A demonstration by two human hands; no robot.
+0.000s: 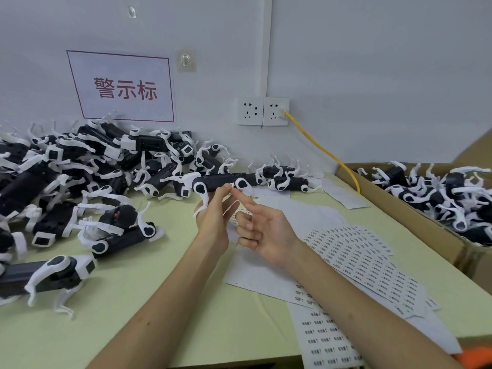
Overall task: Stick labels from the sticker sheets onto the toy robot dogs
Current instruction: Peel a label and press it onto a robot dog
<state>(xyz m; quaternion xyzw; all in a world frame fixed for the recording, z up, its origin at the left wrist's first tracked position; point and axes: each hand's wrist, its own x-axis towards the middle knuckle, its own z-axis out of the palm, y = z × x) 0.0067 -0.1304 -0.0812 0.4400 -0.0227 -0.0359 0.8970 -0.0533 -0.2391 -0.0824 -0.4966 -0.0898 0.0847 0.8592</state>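
My left hand (pixel 213 219) grips a black toy robot dog (pixel 218 182) with white legs, held up over the middle of the table. A small white label (pixel 232 184) sits on the dog's body. My right hand (pixel 262 230) has its index finger stretched out, the tip touching the dog at the label; the other fingers are curled and hold nothing. Sticker sheets (pixel 356 259) with rows of small printed labels lie fanned on the table under my right forearm, and another sheet (pixel 324 342) hangs over the front edge.
A big heap of robot dogs (pixel 80 177) covers the table's left side. Two more dogs (pixel 287 179) lie by the wall. A cardboard box (pixel 415 214) of dogs stands at the right. A yellow cable (pixel 324 150) runs from the wall socket (pixel 275 111).
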